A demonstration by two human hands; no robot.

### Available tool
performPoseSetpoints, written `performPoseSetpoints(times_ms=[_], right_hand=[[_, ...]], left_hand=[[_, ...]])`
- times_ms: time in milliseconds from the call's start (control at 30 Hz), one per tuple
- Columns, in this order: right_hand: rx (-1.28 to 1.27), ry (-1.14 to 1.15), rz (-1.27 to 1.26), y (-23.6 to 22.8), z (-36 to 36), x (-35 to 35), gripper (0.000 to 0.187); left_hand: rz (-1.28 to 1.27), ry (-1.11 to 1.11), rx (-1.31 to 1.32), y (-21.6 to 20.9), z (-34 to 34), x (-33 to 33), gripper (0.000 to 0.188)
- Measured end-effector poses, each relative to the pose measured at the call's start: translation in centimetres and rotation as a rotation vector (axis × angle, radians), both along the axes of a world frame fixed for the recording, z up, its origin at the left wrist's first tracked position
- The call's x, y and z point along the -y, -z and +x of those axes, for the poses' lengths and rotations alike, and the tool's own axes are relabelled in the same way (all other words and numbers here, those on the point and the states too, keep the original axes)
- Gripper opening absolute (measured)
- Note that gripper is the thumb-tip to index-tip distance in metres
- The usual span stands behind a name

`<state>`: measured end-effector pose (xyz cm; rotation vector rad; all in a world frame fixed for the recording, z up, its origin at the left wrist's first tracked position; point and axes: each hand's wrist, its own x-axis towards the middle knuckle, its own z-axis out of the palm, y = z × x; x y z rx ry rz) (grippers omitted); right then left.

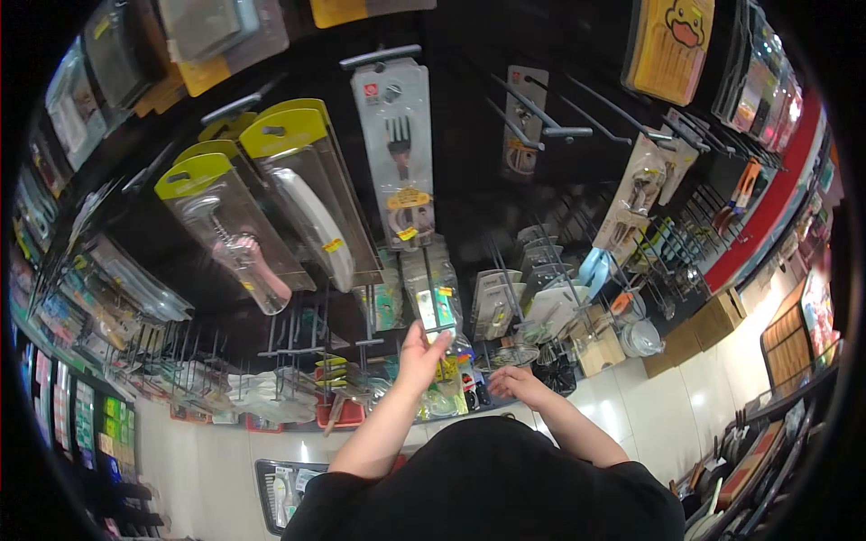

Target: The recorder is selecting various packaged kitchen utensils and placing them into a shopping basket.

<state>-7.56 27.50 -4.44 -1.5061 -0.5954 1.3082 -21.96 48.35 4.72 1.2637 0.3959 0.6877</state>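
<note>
By left fingers (416, 334), packet (444, 302) upright

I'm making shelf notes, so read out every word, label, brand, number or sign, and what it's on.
Nothing reads clearly enough to quote.
Fork pack: red mark, print too small.
Pink tool pack: yellow sticker, too blurred.
Green-white pack by left hand: too small.

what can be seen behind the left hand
Yellow-green packaged goods show just right of the left hand. Whatever lies directly behind the hand and forearm is covered and cannot be seen.
</note>
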Motion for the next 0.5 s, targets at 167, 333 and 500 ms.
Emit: performPoseSetpoints(times_ms=[167,333,500], right_hand=[[0.081,-0.031,0.26,-6.7,-2.3,-2.5,0.029],[0.189,-0.088,0.32,-7.6,-6.0,-0.9,0.037],[0.039,-0.053,0.329,-7.5,-10.4,1.2,0.041]], left_hand=[[-0.002,0.083,0.032,-1.4,-3.2,3.1,0.029],[0.146,0.288,-0.115,-0.2,-7.9,5.7,0.041],[-0.098,0.336,-0.1,1.9,-10.0,7.7,0.039]])
